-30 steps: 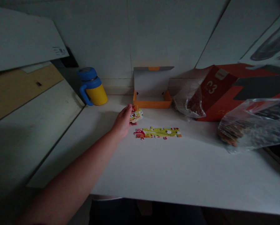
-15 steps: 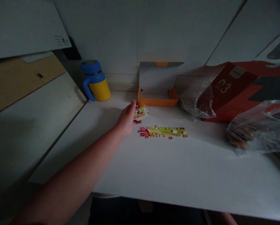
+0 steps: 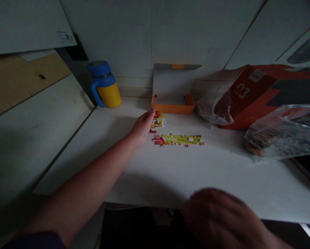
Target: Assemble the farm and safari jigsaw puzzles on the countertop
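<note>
My left hand (image 3: pixel 144 126) is closed around a stack of colourful jigsaw puzzle pieces (image 3: pixel 158 120), held above the white table in front of the open box. Just to the right of and below that hand lies a joined strip of puzzle pieces (image 3: pixel 179 139), green with a red barn at its left end and white sheep along it. My right hand (image 3: pixel 219 218) is over the near edge of the table, smeared by motion. Its fingers look curled, but whether they hold anything cannot be made out.
An open orange box (image 3: pixel 173 108) stands against the wall, lid up. Left of it is a blue and yellow flask (image 3: pixel 108 90). On the right are a red box (image 3: pixel 244 93) and clear plastic bags (image 3: pixel 282 135). A white table (image 3: pixel 155 169) extends underneath.
My right hand has come up into view at the near edge of the table. My left hand keeps hold of the puzzle pieces. The whole view has shifted slightly.
</note>
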